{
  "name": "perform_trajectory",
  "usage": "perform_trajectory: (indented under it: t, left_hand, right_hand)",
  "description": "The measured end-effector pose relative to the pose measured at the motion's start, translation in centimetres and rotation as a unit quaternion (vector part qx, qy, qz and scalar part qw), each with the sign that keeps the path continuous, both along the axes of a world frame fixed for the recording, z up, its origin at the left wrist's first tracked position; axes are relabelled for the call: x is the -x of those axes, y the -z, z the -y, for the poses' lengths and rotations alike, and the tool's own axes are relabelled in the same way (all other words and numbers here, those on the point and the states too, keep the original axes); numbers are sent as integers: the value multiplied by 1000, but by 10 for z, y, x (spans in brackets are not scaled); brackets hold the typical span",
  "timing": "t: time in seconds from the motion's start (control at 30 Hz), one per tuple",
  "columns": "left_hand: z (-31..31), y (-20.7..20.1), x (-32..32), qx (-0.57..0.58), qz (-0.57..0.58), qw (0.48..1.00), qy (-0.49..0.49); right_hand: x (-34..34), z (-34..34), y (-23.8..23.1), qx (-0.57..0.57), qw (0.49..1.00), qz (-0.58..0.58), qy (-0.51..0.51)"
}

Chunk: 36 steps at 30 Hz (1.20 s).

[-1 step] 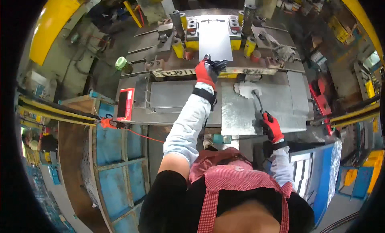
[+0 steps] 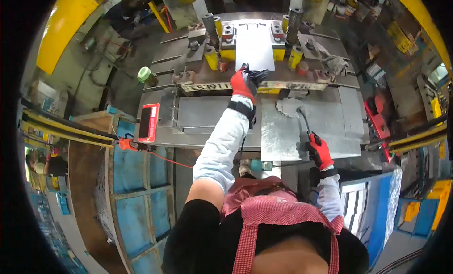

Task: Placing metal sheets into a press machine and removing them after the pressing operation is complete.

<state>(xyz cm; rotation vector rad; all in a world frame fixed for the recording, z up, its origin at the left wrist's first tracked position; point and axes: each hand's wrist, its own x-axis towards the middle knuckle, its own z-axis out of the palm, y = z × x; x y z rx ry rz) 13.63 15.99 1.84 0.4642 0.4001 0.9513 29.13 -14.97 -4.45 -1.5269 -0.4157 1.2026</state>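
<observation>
My left hand (image 2: 246, 84), in a red and black glove, is closed at the near edge of a bright metal sheet (image 2: 255, 48). That sheet lies flat between the blocks of a press die (image 2: 228, 53), its far end by small dark fittings. My right hand (image 2: 321, 150), gloved alike, is wrapped round a thin dark rod with a bent tip (image 2: 303, 117). The rod's tip rests over a larger grey metal sheet (image 2: 325, 132) at the front right, beside a pale jagged patch. Exactly how my left fingers meet the sheet is partly hidden by the glove.
Stacked grey plates (image 2: 207, 111) lie left of centre. Beside them is a red-framed dark device (image 2: 149, 123). Yellow posts (image 2: 295, 57) and dark springs (image 2: 296, 26) stand around the die. A green-capped bottle (image 2: 144, 75) is at the left; a blue-panelled frame (image 2: 127, 172) stands below.
</observation>
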Motion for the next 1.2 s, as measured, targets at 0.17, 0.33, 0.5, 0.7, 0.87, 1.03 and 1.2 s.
perform_trajectory:
  t: [0.17,0.33,0.5,0.7,0.87,1.03,1.2]
  left_hand:
    - [-36,-13,-24,-5,-29,999,-43]
    - [-35,-20,-8,36,29,998,44]
    - [36,-27,47,-98,-234,961,-111]
    - [186,62,124,-299,-616,694,-223]
    - [193,125,147,-438,-818,373,-8]
    - [186,139,152,-445,-815,372,-10]
    - [187,133,151,-409,-819,402,14]
  right_hand:
    - [4,14,-5,-26,999,28,26]
    - [-17,42,15,-8,997,51,48]
    - [-44,54,48,-69,993,-11,95]
    - [-42,55,54,-90,988,-49,117]
    - [-42,57,49,-96,990,-39,94]
    - [-44,61,46,-107,990,-50,83]
    - [-45,59,42,-42,996,-29,71]
